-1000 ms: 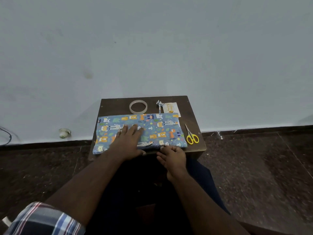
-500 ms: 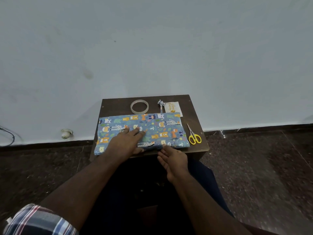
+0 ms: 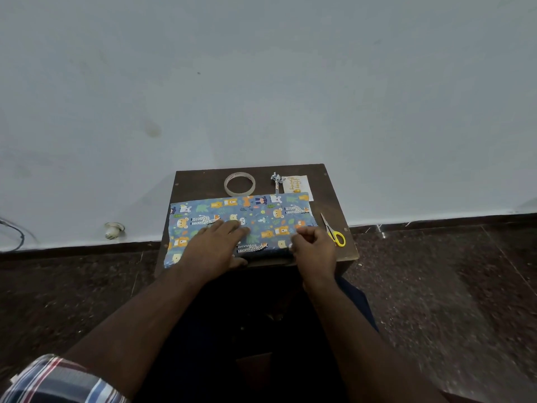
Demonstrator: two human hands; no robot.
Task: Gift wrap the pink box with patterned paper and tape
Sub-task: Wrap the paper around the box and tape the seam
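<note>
On patterned paper (image 3: 255, 212), flat left fingers (image 3: 232, 228).

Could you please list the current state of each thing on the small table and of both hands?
Patterned paper: lying flat over the table.
Left hand: pressing flat on the paper.
Right hand: fingers curled, pinching the paper's near edge.
Tape roll: lying flat, untouched.
Scissors: closed, lying beside the paper.

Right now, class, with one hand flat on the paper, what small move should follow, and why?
Probably fetch the tape roll: the left hand presses the patterned paper flat, the right hand pinches its near edge, and no tape seems applied yet.
</note>
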